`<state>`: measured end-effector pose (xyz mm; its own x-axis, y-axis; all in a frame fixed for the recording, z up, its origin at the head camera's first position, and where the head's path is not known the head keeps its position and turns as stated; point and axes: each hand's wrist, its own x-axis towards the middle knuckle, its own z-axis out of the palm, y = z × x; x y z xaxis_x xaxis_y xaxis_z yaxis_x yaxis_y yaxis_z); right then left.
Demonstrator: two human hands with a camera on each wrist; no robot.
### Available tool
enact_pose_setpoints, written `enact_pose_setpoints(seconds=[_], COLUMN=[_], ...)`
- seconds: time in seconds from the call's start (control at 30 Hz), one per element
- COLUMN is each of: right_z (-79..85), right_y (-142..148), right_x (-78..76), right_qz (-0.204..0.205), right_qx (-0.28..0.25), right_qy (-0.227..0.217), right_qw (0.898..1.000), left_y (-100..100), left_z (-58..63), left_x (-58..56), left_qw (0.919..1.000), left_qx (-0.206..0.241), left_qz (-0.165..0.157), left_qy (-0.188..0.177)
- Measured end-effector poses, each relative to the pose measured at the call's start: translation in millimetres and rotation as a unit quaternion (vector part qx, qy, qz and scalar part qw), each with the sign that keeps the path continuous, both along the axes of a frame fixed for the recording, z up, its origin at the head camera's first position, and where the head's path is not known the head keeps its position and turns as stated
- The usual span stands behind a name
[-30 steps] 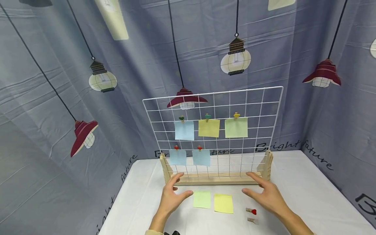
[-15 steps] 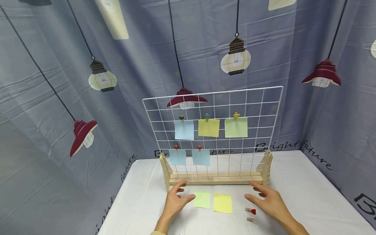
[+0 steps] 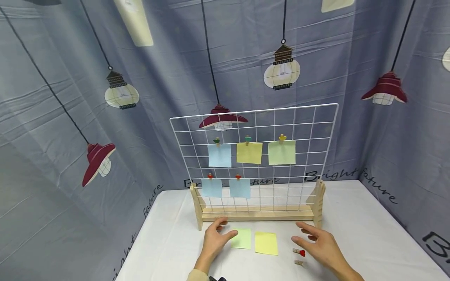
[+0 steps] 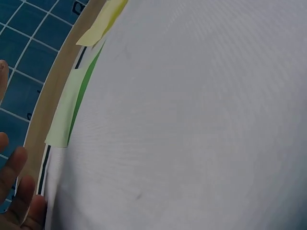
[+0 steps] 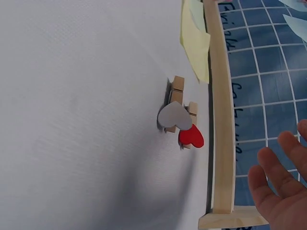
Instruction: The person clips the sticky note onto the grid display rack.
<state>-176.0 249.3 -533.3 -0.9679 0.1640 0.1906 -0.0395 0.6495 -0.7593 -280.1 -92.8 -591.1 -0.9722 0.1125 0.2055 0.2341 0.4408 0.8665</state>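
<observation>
My left hand (image 3: 213, 240) hovers low at the left of a light green sticky note (image 3: 243, 238), thumb apart from the relaxed fingers, holding nothing. A yellow sticky note (image 3: 266, 243) lies beside the green one. Both have edges curling up in the wrist views. On the right, my right hand (image 3: 324, 246) is also relaxed, its palm bare. Just left of it lie two small wooden clothespins on the white cloth: one with a red heart (image 5: 192, 136), the other with a pale grey heart (image 5: 175, 116).
Behind the notes stands a white wire grid (image 3: 299, 156) in a wooden base (image 3: 258, 216). Clipped to it are blue notes (image 3: 220, 155), a yellow note (image 3: 249, 153) and a green note (image 3: 282, 152), under heart clothespins. A lamp-print curtain (image 3: 158, 78) surrounds the table.
Both hands have drawn back from the grid toward the near side. The left hand has also shifted right, closer to the green note. The notes and clothespins stay put.
</observation>
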Motion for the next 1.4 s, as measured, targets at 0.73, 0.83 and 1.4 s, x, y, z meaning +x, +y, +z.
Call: enact_pose_setpoints(seconds=[0.73, 0.83, 1.4], right_z=[-4.8, -4.1, -10.8], right_y=[-3, -3, 2], right_x=[6.2, 7.0, 8.5], right_qz=[-0.008, -0.008, -0.012], right_qx=[-0.019, -0.021, -0.032], right_qy=[-0.03, -0.042, -0.079], right_qw=[0.999, 0.999, 0.996], left_y=[15, 17, 20], left_z=[-10.5, -11.0, -14.8], left_x=[-11.3, -11.0, -11.6], left_qw=[0.9986, 0.9976, 0.9956], left_qx=[-0.033, -0.046, -0.06], left_qz=[0.041, 0.051, 0.072], left_qy=[-0.002, 0.002, -0.005])
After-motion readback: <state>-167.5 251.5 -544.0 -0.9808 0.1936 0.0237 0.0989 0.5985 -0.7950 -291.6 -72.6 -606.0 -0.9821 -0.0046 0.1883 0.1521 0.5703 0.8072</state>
